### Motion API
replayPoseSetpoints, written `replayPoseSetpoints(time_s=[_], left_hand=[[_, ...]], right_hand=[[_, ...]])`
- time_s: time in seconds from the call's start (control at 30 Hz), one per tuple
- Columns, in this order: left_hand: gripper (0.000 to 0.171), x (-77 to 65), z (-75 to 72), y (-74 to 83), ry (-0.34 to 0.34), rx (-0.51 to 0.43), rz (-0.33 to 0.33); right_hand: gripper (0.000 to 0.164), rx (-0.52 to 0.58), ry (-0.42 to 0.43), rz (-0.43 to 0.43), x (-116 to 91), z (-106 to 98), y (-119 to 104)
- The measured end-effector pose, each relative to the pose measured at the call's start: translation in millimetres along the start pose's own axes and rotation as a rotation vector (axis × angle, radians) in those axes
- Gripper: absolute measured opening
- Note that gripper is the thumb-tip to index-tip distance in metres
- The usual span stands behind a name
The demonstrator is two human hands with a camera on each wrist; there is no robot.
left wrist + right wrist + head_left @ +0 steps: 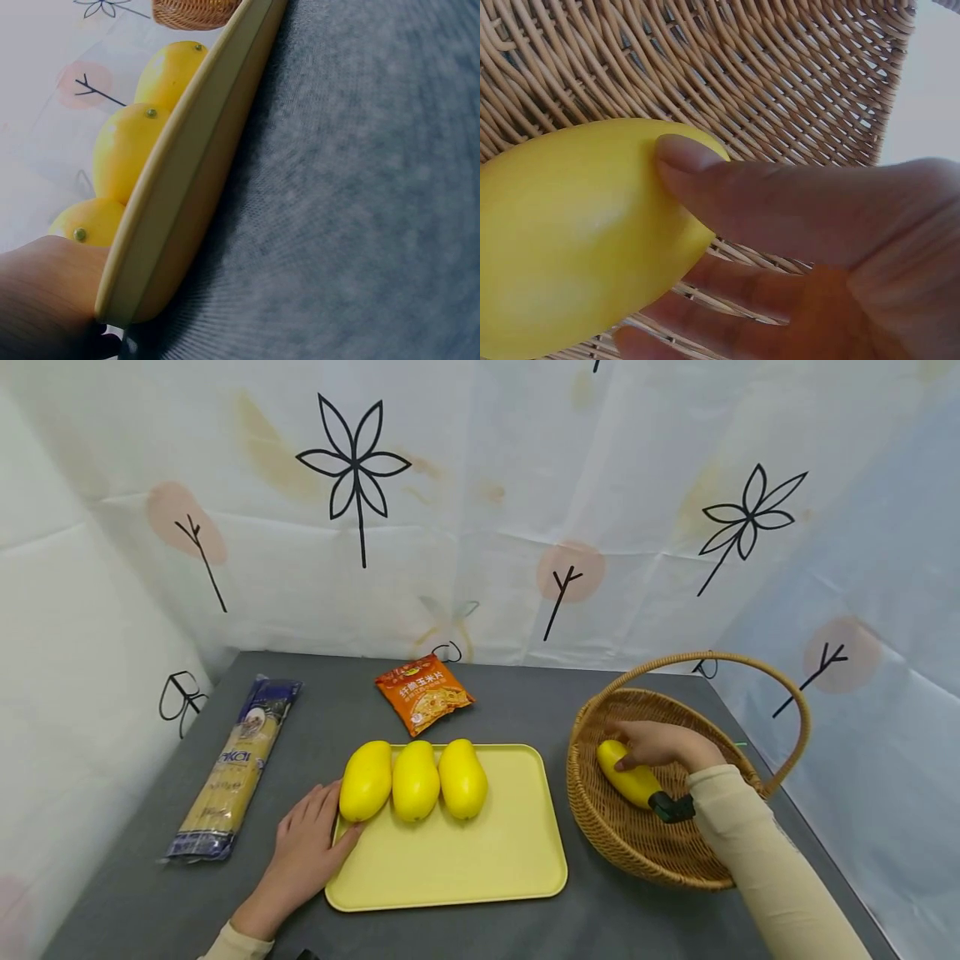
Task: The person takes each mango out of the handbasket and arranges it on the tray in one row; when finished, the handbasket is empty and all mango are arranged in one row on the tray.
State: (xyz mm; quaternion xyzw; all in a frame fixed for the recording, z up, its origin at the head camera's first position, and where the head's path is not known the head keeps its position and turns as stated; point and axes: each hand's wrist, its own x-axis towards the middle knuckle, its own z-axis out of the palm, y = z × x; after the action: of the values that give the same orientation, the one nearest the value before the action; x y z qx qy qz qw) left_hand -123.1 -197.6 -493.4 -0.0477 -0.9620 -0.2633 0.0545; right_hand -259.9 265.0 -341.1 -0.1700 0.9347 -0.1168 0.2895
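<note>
My right hand [663, 745] is inside the wicker basket [581, 802], thumb and fingers round a yellow mango [626, 777]. In the right wrist view, the thumb presses near one end of this mango [577, 232], with the other fingers along its far side. At the left rim of the pale yellow tray [450, 877], my left hand [306, 843] rests with fingers extended and the thumb over the edge. Three more mangoes lie side by side on the tray: a left one [366, 781], a middle one [416, 781] and a right one [462, 779].
An orange snack packet [423, 693] lies behind the tray. To the left is a long pack of noodles [236, 768]. The basket's tall handle [802, 727] arches over its opening. A patterned cloth [465, 510] hangs behind the grey table [517, 702].
</note>
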Motion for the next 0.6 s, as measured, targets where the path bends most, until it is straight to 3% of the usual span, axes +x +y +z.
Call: replayPoseSetpoints(time_s=[0.37, 0.6], left_hand=[[0.072, -0.4, -0.5, 0.3, 0.007, 0.006, 0.002], [0.072, -0.4, 0.0, -0.5, 0.012, 0.004, 0.006]], right_hand=[[0.059, -0.041, -0.006, 0.025, 2.2, 1.0, -1.2], [0.064, -0.061, 0.006, 0.034, 2.6, 1.1, 0.4]])
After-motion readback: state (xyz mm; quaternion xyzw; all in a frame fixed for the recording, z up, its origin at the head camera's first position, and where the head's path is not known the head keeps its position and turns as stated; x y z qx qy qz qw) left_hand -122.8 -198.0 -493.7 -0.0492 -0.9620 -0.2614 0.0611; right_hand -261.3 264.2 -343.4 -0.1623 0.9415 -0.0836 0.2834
